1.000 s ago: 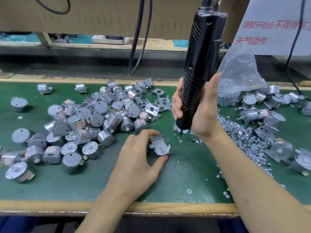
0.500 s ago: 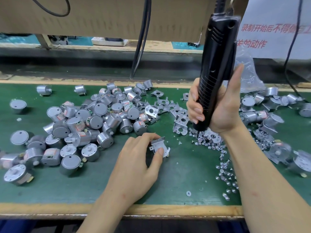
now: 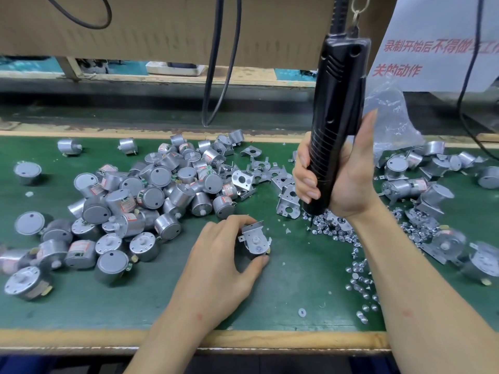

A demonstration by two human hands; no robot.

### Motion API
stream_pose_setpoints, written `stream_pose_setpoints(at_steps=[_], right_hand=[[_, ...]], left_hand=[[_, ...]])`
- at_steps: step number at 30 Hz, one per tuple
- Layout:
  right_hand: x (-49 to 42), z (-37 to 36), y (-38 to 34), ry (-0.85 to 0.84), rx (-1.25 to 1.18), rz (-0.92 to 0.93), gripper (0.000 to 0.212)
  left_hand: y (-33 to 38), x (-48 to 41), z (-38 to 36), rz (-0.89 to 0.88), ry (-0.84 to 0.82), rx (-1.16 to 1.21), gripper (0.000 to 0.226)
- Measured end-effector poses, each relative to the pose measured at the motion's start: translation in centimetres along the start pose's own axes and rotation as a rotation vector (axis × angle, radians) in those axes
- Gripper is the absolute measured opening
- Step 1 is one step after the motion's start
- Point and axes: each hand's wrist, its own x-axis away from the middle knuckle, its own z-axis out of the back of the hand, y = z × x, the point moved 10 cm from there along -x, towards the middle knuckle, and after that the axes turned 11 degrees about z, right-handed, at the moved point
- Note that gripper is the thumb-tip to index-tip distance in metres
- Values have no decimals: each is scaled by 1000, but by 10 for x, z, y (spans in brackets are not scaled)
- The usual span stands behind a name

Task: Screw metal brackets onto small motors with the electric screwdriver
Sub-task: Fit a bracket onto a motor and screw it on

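**Bracketed motor held on the mat, screwdriver upright over the screws.**
The left hand (image 3: 224,263) grips a small silver drum-shaped motor (image 3: 252,254) between thumb and curled fingers, near the middle of the green mat (image 3: 297,282). A bright metal bracket (image 3: 256,238) lies on the motor's top face, with an upturned flange at its far edge, small side tabs and the shaft boss showing at its centre. The right hand (image 3: 343,182) is clenched round the ribbed lower body of the black electric screwdriver (image 3: 334,117), whose bit tip meets a heap of shiny screws (image 3: 333,229) to the motor's right. Loose brackets (image 3: 270,171) lie beyond, and bare motors (image 3: 151,195) are piled to the left.
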Motion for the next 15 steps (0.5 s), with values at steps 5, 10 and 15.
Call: stream_pose_setpoints(at_steps=[5, 10, 15], right_hand=[[0, -1, 1, 3, 9, 1, 81], [1, -3, 3, 3, 14, -11, 82], [1, -5, 4, 8, 12, -16, 82]], left_hand=[[-1, 0, 0, 0, 3, 3, 43], [-1, 0, -1, 1, 1, -1, 44], [-1, 0, -1, 0, 3, -2, 44]])
